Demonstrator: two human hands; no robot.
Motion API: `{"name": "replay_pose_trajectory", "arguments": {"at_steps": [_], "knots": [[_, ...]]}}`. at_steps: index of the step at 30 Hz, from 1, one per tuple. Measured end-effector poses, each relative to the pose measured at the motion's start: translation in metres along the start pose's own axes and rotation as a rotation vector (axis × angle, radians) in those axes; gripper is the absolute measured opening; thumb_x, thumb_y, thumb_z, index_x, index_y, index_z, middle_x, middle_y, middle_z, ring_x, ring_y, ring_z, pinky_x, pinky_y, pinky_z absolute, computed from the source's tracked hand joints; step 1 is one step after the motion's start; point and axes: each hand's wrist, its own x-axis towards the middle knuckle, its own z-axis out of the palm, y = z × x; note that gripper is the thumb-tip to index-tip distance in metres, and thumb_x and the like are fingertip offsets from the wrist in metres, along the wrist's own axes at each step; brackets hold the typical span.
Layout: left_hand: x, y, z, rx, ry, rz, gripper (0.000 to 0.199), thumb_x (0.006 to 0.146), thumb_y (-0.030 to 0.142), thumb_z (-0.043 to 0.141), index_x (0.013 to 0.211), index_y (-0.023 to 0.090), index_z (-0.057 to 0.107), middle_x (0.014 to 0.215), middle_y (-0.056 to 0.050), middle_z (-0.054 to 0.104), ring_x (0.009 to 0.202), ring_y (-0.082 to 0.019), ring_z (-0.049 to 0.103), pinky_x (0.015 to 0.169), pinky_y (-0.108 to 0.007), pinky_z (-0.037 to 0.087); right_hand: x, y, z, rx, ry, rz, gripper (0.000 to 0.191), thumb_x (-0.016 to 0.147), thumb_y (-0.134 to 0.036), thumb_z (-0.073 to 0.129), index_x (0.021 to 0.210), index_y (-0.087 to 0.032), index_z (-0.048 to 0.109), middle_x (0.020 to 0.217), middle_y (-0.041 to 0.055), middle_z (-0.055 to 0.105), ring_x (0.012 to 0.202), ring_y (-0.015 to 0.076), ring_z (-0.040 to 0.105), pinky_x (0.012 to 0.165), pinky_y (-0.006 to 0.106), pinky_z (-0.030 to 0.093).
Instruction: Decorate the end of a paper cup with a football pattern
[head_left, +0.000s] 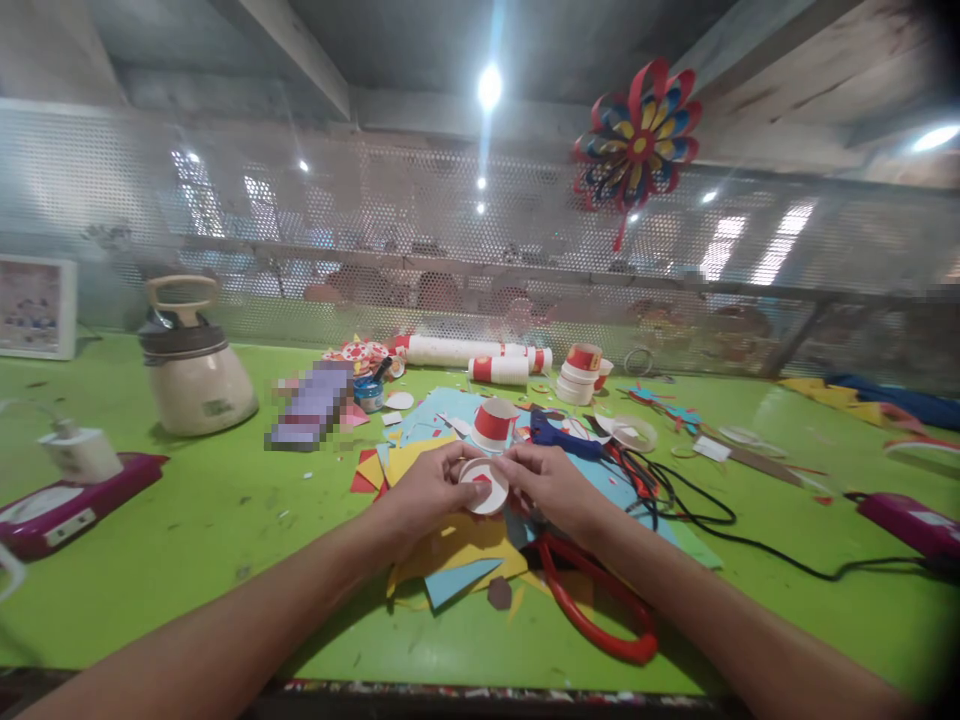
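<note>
A small round white paper piece (489, 498), like a cup bottom with a bit of red on it, is held between both hands. My left hand (431, 490) pinches its left side, the thumb lying over its face. From the right, my right hand (551, 485) grips the upper right rim with thumb and fingers. Just behind them a red and white paper cup (494, 422) stands upside down. Under the hands lie yellow paper (457, 560) and blue paper scraps (461, 582). Red-handled scissors (592, 605) lie beneath my right wrist, their blades hidden.
A blue glue gun (566, 436) with a black cable lies right of the cup. Behind are stacked cups (579, 375), cup rows (499, 371) and a blue jar (368, 393). A kettle (196, 375) and power strip (71, 505) stand left; another strip (907, 525) lies right.
</note>
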Motion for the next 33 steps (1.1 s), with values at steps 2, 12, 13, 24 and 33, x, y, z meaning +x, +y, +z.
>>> {"name": "replay_pose_trajectory", "arguments": {"at_steps": [2,12,13,24,33], "knots": [[-0.0005,0.0009,0.0004,0.007,-0.003,0.001,0.044,0.056,0.028,0.082,0.09,0.012,0.058,0.073,-0.003,0.067,0.062,-0.015,0.062,0.061,-0.026,0.048,0.0,0.0001,0.0002,0.006,0.001,0.001,0.036,0.08,-0.048,0.058,0.061,-0.018,0.052,0.045,-0.0046,0.049,0.04,0.0075,0.039,0.041,0.021,0.027],[0.003,-0.0003,-0.0031,0.011,-0.034,-0.022,0.039,0.059,0.025,0.082,0.089,0.015,0.06,0.075,-0.002,0.068,0.066,-0.016,0.063,0.061,-0.025,0.047,0.0013,0.0017,0.0008,0.042,0.014,0.021,0.035,0.082,-0.045,0.06,0.061,-0.018,0.051,0.044,-0.0061,0.048,0.039,0.007,0.043,0.04,0.019,0.032],[0.0026,-0.0009,-0.0034,0.008,-0.041,-0.028,0.038,0.061,0.026,0.082,0.091,0.016,0.06,0.075,-0.002,0.068,0.067,-0.016,0.062,0.06,-0.024,0.047,0.0013,0.0016,0.0009,0.045,0.01,0.023,0.033,0.083,-0.043,0.06,0.062,-0.018,0.051,0.045,-0.0062,0.049,0.039,0.0067,0.044,0.04,0.019,0.032],[0.0015,-0.004,-0.0032,0.031,-0.037,-0.049,0.029,0.078,0.04,0.071,0.092,0.016,0.061,0.069,0.001,0.062,0.066,-0.015,0.061,0.058,-0.023,0.044,0.0019,0.0005,0.0025,0.078,-0.017,0.033,0.031,0.086,-0.035,0.06,0.062,-0.017,0.052,0.047,-0.0058,0.053,0.039,0.0056,0.044,0.041,0.018,0.034],[0.0023,-0.002,-0.0026,0.113,-0.007,-0.021,0.034,0.074,0.045,0.071,0.088,0.016,0.061,0.069,-0.001,0.063,0.061,-0.014,0.059,0.055,-0.022,0.043,0.0,-0.0018,0.0025,0.08,-0.03,0.036,0.03,0.086,-0.034,0.06,0.062,-0.017,0.052,0.045,-0.0063,0.052,0.039,0.0061,0.044,0.042,0.018,0.033]]}}
